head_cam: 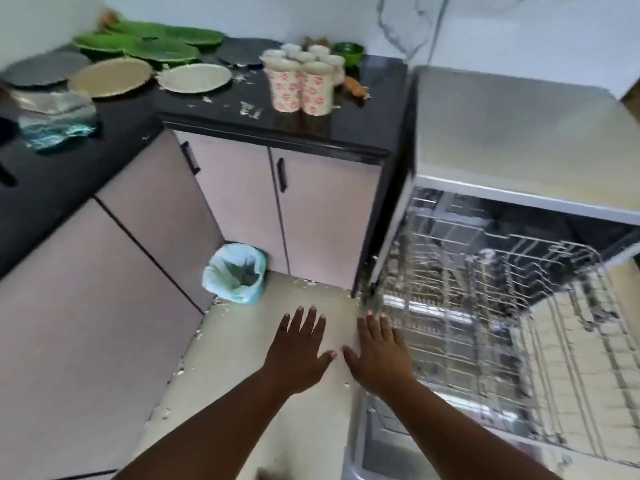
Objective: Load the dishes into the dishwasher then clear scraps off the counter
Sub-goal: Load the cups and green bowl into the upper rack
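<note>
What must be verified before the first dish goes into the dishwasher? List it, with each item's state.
1. Dishwasher door open: ok.
2. Lower rack pulled out with free slots: ok.
3. Left hand and right hand holding nothing, fingers straight: ok.
4. Plates and cups on the counter, uncovered: ok.
5. Plates scraped free of scraps: cannot tell.
6. Bin open for scraps: ok.

Far left, green leaf-shaped plates lay by grey, tan and cream plates on the black counter. The cups wore pink flowers; the cabinet doors were pale pink.
</note>
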Available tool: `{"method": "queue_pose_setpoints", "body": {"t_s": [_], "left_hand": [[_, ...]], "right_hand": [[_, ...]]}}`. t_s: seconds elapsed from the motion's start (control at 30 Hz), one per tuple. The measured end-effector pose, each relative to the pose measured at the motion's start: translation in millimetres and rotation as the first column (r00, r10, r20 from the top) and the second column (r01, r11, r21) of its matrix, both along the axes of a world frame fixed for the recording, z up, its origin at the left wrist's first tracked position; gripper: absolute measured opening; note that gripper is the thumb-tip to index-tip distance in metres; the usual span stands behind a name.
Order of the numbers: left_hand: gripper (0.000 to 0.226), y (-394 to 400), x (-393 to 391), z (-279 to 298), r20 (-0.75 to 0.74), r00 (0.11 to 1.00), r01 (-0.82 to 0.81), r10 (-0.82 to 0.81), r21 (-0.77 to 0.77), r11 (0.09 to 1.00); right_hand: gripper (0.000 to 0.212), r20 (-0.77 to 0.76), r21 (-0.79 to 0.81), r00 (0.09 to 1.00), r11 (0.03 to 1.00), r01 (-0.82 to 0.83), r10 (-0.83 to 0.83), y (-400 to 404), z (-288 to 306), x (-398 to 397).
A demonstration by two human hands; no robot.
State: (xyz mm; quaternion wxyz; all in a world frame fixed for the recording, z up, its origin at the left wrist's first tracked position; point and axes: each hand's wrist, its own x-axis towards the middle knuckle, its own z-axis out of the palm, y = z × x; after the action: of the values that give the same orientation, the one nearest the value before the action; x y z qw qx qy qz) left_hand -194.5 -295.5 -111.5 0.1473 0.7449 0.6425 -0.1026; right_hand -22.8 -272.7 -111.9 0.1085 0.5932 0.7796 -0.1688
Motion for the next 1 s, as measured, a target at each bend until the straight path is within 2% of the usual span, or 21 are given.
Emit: {"method": "queue_pose_setpoints", "body": {"t_s": [0.13,0.23,0.33,0.5,0.6,0.77,0.9,1.0], "left_hand": [[0.112,9,-88,17,-0.016,0.998,-0.055,0.056,0.046,0.997],[0.127,22,-128,24,0.001,0.996,-0.088,0.088,0.08,0.993],[0.125,38,-153,35,0.019,0.992,-0.128,0.126,0.101,0.987],[0.129,89,-178,61,-0.019,0.994,-0.105,0.109,0.131,0.986],[0.118,131,-186,71,-0.006,0.994,-0.111,0.113,0.16,0.981],[0.13,211,-197,96,0.081,0.98,-0.192,0.179,0.194,0.962],[0.125,282,-199,125,0.216,0.948,-0.284,0.233,0.249,0.926],[0.088,333,-195,145,0.32,0.916,-0.338,0.242,0.29,0.895]], "right_hand": [[0.076,-0.033,0.024,0.997,0.998,-0.064,0.065,16,18,-90],[0.074,-0.041,0.057,0.994,0.994,-0.095,0.097,35,30,-129],[0.075,-0.05,0.081,0.993,0.991,-0.104,0.108,59,39,-155],[0.074,-0.116,0.141,0.991,0.989,-0.051,0.067,107,52,-180],[0.075,-0.159,0.164,0.987,0.986,0.018,0.008,145,59,-187],[0.076,-0.255,0.278,0.967,0.959,0.049,0.025,231,92,-206],[0.077,-0.353,0.378,0.933,0.923,0.074,0.07,304,134,-210],[0.083,-0.426,0.405,0.904,0.902,0.147,0.044,353,161,-207]]}}
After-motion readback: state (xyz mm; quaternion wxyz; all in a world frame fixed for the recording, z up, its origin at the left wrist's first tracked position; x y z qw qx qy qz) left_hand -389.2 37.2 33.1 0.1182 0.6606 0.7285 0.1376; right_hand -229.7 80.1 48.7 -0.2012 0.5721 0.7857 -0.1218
